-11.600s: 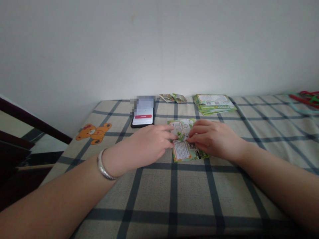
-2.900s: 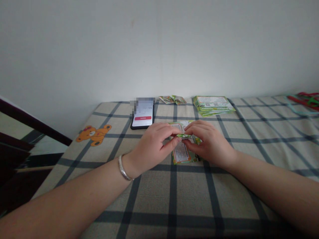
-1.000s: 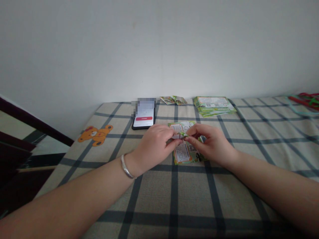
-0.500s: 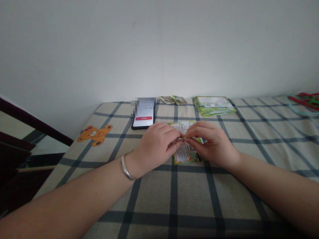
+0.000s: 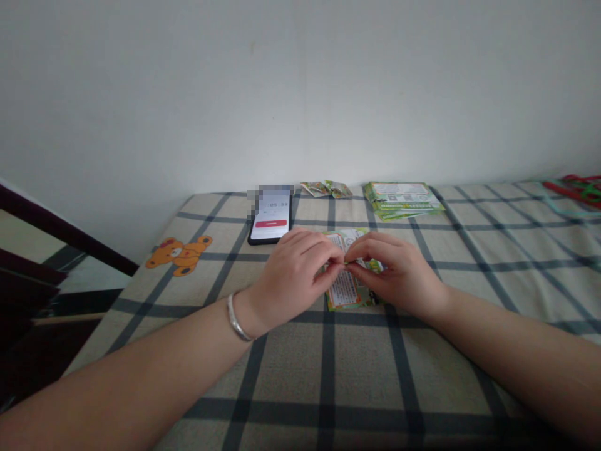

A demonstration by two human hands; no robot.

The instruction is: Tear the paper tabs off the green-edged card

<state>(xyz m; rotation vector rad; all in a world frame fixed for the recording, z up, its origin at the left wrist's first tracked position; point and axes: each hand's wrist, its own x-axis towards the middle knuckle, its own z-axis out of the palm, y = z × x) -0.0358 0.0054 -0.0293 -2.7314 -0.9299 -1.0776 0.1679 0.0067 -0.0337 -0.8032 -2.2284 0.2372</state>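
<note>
In the middle of the table lies a printed green and white leaflet [image 5: 345, 294], partly covered by my fingers. Just above it, my left hand [image 5: 298, 266] and my right hand [image 5: 401, 269] meet fingertip to fingertip. Both are closed in a pinch on a small folded printed paper [image 5: 346, 262], of which only a thin greenish edge shows between the fingertips. The rest of that paper is hidden by the fingers.
A phone [image 5: 270, 219] with a timer on its screen lies behind my left hand. Small folded paper pieces [image 5: 326, 189] and a stack of leaflets [image 5: 404, 197] are near the wall. Red and green cords [image 5: 582, 191] lie far right. A checked cloth [image 5: 291, 376] covers the table.
My left fingers have closed toward their tips, hiding the strip of folded paper that showed between them before. My right fingertips have shifted slightly. The leaflet underneath stays in place.
</note>
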